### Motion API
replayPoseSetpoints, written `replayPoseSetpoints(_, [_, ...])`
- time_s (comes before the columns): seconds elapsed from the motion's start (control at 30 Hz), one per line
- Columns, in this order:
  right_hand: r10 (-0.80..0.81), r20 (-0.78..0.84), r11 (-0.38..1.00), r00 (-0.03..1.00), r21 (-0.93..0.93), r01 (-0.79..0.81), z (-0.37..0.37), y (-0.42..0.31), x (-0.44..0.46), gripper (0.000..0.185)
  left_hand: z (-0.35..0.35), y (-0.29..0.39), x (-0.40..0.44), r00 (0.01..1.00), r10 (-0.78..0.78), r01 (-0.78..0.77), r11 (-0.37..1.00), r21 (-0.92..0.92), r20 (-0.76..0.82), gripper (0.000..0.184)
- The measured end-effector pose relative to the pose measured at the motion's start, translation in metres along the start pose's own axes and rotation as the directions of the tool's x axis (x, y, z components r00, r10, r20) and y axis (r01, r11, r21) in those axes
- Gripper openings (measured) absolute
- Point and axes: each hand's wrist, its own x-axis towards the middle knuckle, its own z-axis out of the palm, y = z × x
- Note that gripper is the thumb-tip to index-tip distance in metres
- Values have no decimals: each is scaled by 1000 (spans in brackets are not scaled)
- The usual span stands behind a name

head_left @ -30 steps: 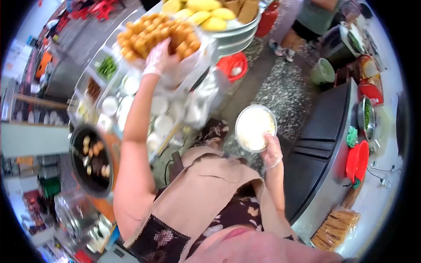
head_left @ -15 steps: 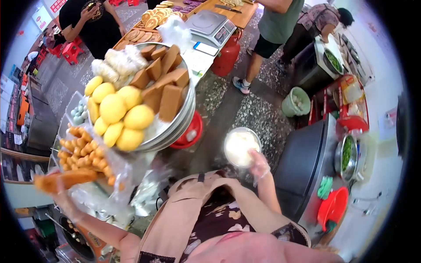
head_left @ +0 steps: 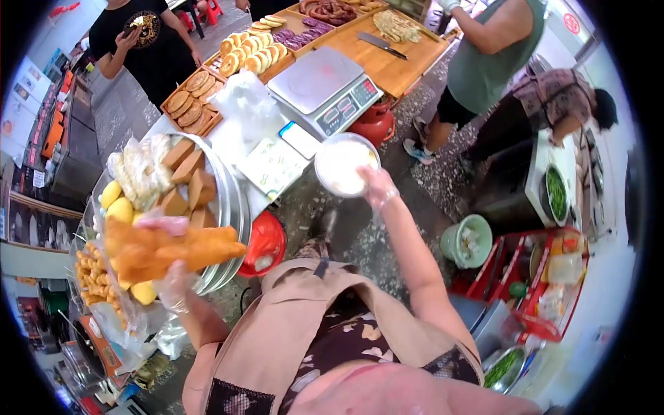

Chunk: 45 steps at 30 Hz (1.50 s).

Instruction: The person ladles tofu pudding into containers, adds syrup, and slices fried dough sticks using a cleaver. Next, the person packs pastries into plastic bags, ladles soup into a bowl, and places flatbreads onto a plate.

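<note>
My left hand [head_left: 177, 287], in a clear plastic glove, is closed around the lower side of long golden fried dough sticks [head_left: 183, 250]. They are held above a metal basin [head_left: 238, 187] with brown blocks [head_left: 187, 166] and yellow buns [head_left: 121, 211], hiding part of it. My right hand [head_left: 377, 187], also gloved, grips the rim of a round clear tub [head_left: 346, 164] with white contents. The tub is held out near the counter's edge, beside a phone [head_left: 299, 140] and in front of a digital scale [head_left: 324, 90].
Trays of flat round breads [head_left: 194, 104] line the counter, and a knife [head_left: 382, 45] lies on a wooden board. Below are a red bucket [head_left: 266, 238] and a green bucket [head_left: 467, 242]. Two people stand to the right; another person [head_left: 142, 48] holds a phone across the counter.
My left hand has brought the fried dough sticks up and right, from beside the bag to over the basin. The tub in my right hand has moved forward and left towards the scale.
</note>
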Motion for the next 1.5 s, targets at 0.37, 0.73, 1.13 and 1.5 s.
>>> replayPoseSetpoints(0.37, [271,322,797,907,-604,-23,62,-144,394,44,265,-136,162,894,-447,447,895,8,38,55])
replayPoseSetpoints(0.73, [180,476,8,861,-876,482,101,-183,462,86,403,-188,219,901,-433,412,846,340,-13,62])
replayPoseSetpoints(1.13, [-265,374,-544,889,-819,182,-118,-353,662,67,724,-315,338,812,-575,439,716,543,103,76])
replayPoseSetpoints(1.5, [-387,453,-16,803,-874,485,-212,-427,609,47,822,-451,318,882,-469,134,354,925,51,96])
